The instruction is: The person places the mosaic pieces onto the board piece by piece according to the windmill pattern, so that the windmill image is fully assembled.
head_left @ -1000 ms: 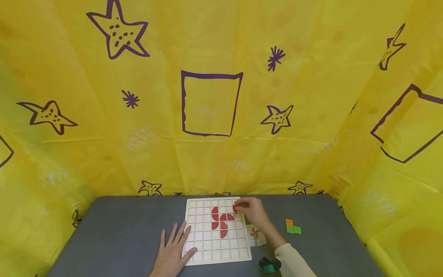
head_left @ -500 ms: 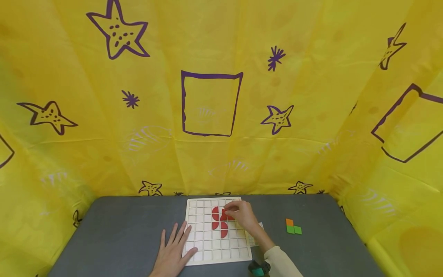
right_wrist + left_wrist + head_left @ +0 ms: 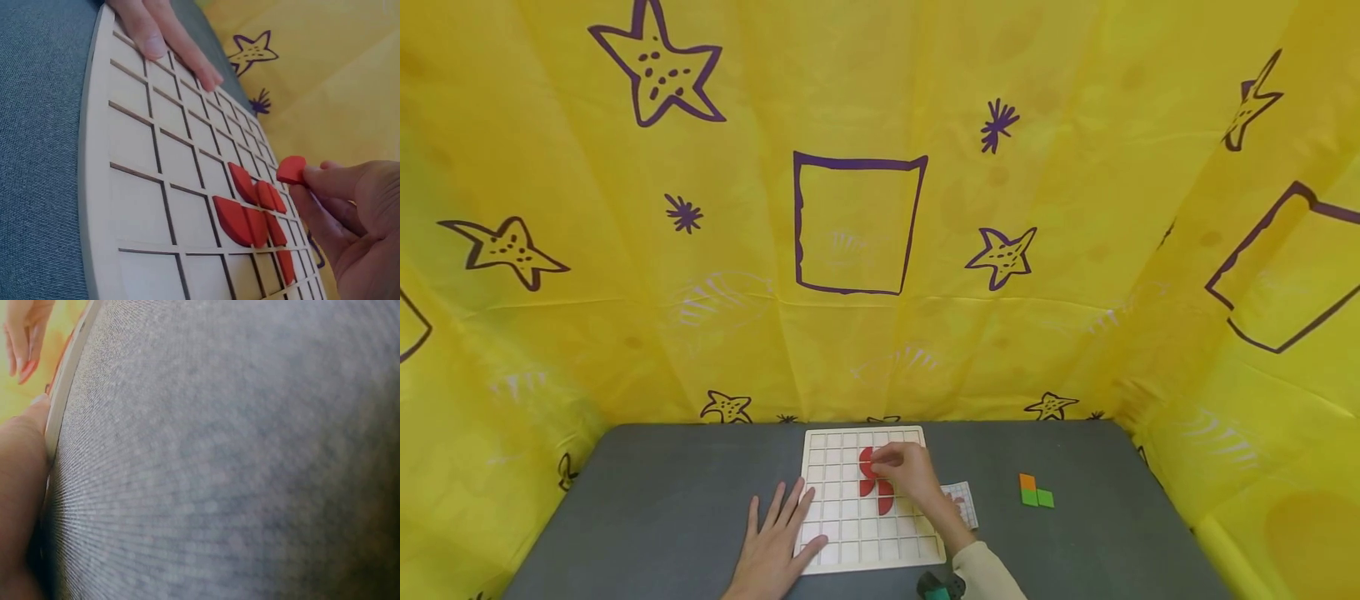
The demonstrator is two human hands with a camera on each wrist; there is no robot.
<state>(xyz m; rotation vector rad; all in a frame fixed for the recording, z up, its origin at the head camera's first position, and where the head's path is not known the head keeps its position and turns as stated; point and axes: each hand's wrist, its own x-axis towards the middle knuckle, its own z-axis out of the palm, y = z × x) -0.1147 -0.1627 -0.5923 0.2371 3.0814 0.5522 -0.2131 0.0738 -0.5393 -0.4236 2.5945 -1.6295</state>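
A white gridded board (image 3: 842, 529) lies on the dark table. My left hand (image 3: 773, 537) rests on its left edge, fingers spread and straight. Over the upper middle of the board, my right hand (image 3: 910, 473) pinches a red quarter-circle tile (image 3: 291, 170) between thumb and fingertips; in the right wrist view the tile is held above the grid. Several more red quarter-circle tiles (image 3: 232, 219) sit in cells near the board's middle, partly covered by the right hand in the head view. The left wrist view shows mostly grey cloth, with the left thumb (image 3: 25, 437) at the board's side.
A small card (image 3: 966, 500) with a printed grid and red pattern lies at the board's right edge, partly behind the right forearm. Farther right are an orange tile (image 3: 1027, 481) and green tiles (image 3: 1044, 498). Yellow patterned fabric (image 3: 865, 350) walls in the table's back and sides.
My right hand has carried the red tile leftward from the board's upper right corner to above the placed red tiles. The left hand has stayed where it was.
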